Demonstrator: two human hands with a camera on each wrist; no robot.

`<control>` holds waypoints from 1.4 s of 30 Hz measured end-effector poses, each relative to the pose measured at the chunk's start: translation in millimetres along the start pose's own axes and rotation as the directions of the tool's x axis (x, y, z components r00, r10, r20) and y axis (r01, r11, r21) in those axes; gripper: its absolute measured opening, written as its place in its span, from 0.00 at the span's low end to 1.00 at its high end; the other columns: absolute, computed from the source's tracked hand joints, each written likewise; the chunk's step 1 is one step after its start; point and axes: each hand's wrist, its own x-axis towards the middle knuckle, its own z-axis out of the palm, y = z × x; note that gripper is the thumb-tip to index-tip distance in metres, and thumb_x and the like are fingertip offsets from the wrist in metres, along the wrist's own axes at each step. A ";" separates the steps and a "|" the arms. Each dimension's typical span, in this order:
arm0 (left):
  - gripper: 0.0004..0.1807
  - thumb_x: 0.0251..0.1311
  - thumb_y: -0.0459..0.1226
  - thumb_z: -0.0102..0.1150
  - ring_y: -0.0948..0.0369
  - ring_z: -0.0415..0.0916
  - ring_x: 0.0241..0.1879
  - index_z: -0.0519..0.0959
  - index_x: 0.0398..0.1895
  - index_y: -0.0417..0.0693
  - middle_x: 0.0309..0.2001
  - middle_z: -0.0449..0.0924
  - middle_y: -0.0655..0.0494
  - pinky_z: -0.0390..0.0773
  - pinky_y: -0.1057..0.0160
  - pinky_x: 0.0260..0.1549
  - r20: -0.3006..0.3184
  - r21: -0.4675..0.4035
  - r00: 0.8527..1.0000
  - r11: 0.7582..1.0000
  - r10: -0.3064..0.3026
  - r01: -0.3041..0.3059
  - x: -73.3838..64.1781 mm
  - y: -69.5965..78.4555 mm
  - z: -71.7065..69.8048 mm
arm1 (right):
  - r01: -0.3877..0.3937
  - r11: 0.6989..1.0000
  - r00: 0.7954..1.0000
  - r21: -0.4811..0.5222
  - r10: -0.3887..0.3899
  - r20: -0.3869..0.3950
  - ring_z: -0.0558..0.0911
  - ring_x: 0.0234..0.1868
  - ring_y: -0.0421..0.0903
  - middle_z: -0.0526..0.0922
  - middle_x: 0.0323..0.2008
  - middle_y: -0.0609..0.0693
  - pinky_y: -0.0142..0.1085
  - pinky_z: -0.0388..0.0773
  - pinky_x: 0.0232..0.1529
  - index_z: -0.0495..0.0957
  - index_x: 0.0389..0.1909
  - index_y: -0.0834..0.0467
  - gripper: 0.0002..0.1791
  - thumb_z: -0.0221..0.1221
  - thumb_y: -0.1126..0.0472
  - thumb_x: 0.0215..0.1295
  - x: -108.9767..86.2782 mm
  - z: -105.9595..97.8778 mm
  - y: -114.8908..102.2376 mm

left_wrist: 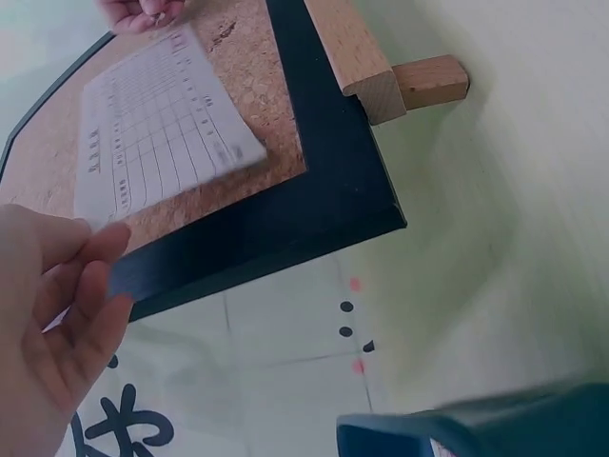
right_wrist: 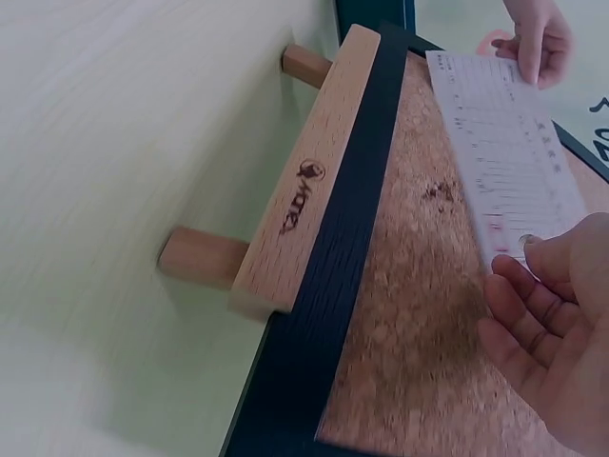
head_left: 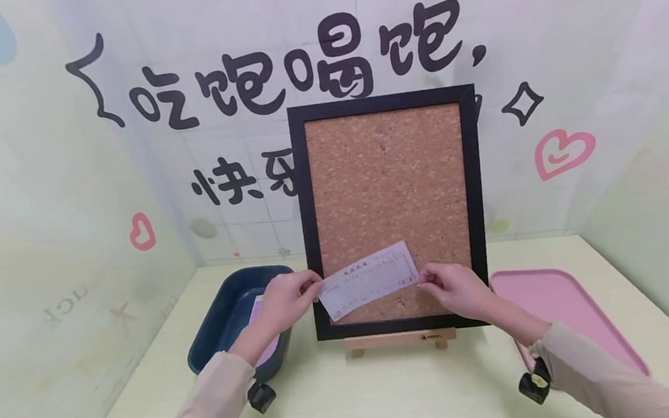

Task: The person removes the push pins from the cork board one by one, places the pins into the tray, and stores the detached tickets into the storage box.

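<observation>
A white printed paper form [head_left: 369, 281] with ruled lines lies tilted across the lower part of a black-framed cork board [head_left: 387, 191], its right end higher. My left hand [head_left: 287, 298] pinches the form's left edge between thumb and fingers, over the frame's left side. At the lower right corner of the paper, my right hand [head_left: 453, 286] pinches with thumb and forefinger; the right wrist view shows this hand [right_wrist: 557, 319] with its other fingers loosely bent. Whether the paper touches the cork all along cannot be told.
The board stands on a small wooden easel [head_left: 401, 339]. Left of it sits a dark blue bin [head_left: 213, 326] with a purple-and-white item [head_left: 269, 347] inside, partly behind my left arm. A pink tray [head_left: 564, 308] lies to the right, under my right forearm. Behind is a lettered wall.
</observation>
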 end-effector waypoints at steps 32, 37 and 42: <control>0.03 0.57 0.30 0.56 0.70 0.65 0.18 0.78 0.31 0.37 0.19 0.74 0.56 0.67 0.74 0.18 -0.243 -0.076 0.934 0.965 -0.261 0.250 -88.1 -72.3 -67.7 | -0.124 0.988 0.990 -0.096 0.117 -0.079 0.66 0.22 0.33 0.72 0.20 0.43 0.29 0.66 0.21 0.74 0.27 0.61 0.03 0.58 0.70 0.56 -79.2 -71.0 86.1; 0.03 0.57 0.29 0.56 0.72 0.66 0.18 0.78 0.30 0.36 0.20 0.76 0.54 0.68 0.76 0.17 -0.276 -0.081 0.909 0.950 -0.311 0.301 -101.7 -79.7 -67.7 | -0.114 0.987 0.990 -0.114 0.103 -0.101 0.64 0.21 0.31 0.71 0.19 0.42 0.29 0.64 0.20 0.73 0.26 0.60 0.05 0.57 0.71 0.55 -90.2 -71.5 95.8; 0.05 0.58 0.30 0.54 0.74 0.66 0.18 0.78 0.30 0.37 0.19 0.77 0.53 0.67 0.76 0.17 -0.311 -0.068 0.872 0.924 -0.379 0.377 -112.1 -86.3 -65.2 | -0.151 0.982 0.986 -0.114 0.142 -0.086 0.65 0.20 0.31 0.71 0.20 0.43 0.29 0.64 0.20 0.72 0.26 0.60 0.05 0.57 0.71 0.56 -97.3 -70.2 100.8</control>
